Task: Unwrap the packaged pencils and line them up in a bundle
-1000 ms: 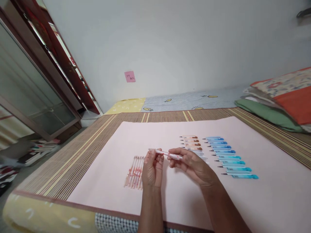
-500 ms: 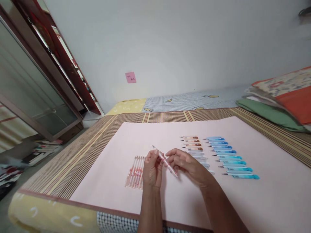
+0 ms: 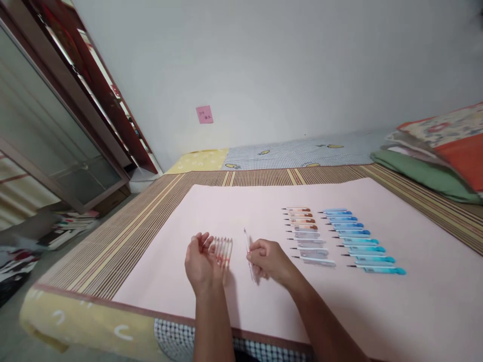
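My right hand (image 3: 268, 261) grips one clear pen with red print (image 3: 248, 250), held nearly upright and pointing away from me above the pink sheet (image 3: 241, 206). My left hand (image 3: 199, 264) is open with fingers spread, holding nothing, right beside a row of several similar clear red-printed pens (image 3: 223, 249) lying side by side. To the right lie a column of several brown and grey pens (image 3: 306, 235) and a column of several blue pens (image 3: 356, 240), all pointing left.
The pink sheet lies on a striped mat (image 3: 124, 236) over a bed. Folded bedding and a green pillow (image 3: 426, 173) are at the right. A glass-fronted cabinet (image 3: 49, 136) stands left, with stacked books (image 3: 66, 226) on the floor. A pink note (image 3: 204, 114) sticks to the wall.
My left hand let go of the pen and moved left, opening beside the row of red pens. My right hand turned the pen from crosswise to pointing away.
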Motion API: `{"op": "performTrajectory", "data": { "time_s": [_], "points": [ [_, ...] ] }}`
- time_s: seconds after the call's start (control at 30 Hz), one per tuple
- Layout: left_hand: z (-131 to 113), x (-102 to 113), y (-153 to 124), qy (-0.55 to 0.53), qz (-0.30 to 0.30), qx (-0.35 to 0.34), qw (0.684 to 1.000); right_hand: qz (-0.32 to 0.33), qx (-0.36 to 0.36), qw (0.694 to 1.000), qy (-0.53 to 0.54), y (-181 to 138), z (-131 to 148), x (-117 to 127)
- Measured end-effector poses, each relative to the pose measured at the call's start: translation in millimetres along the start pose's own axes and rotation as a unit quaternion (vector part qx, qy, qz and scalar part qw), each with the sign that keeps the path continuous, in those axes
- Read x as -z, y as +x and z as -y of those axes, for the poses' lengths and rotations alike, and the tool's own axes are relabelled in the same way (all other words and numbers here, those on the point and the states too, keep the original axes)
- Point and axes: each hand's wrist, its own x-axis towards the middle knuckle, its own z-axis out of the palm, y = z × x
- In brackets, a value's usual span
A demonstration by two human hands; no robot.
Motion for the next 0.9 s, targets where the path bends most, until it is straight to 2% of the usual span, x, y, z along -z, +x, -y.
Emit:
{"op": "performTrajectory", "data": {
  "time_s": [0.13, 0.47, 0.57, 0.67, 0.77, 0.9],
  "points": [
    [-9.9, 7.1, 6.9, -0.023, -0.045, 0.014, 0.999, -0.021, -0.008, 1.0, -0.013, 2.6, -6.6, -20.9],
    [-17.6, 16.8, 14.9, -0.05, -0.051, 0.015, 0.997, 0.005, 0.015, 0.999, -0.045, 3.9, -22.5, -47.7],
    [-21.1, 18.5, 16.1, -0.052, -0.059, 0.018, 0.997, -0.014, 0.042, 0.992, -0.118, 5.3, -26.2, -47.2],
    [-23.0, 18.4, 16.3, -0.057, -0.062, 0.023, 0.996, -0.028, 0.075, 0.972, -0.22, -0.1, -23.8, -44.5],
    [-23.8, 18.1, 15.8, -0.059, -0.058, 0.027, 0.996, -0.008, 0.075, 0.957, -0.279, -9.0, -18.6, -42.9],
    [-24.1, 17.9, 15.2, -0.06, -0.059, 0.032, 0.996, 0.024, 0.107, 0.939, -0.326, -16.3, -15.8, -44.3]
  ]
}}
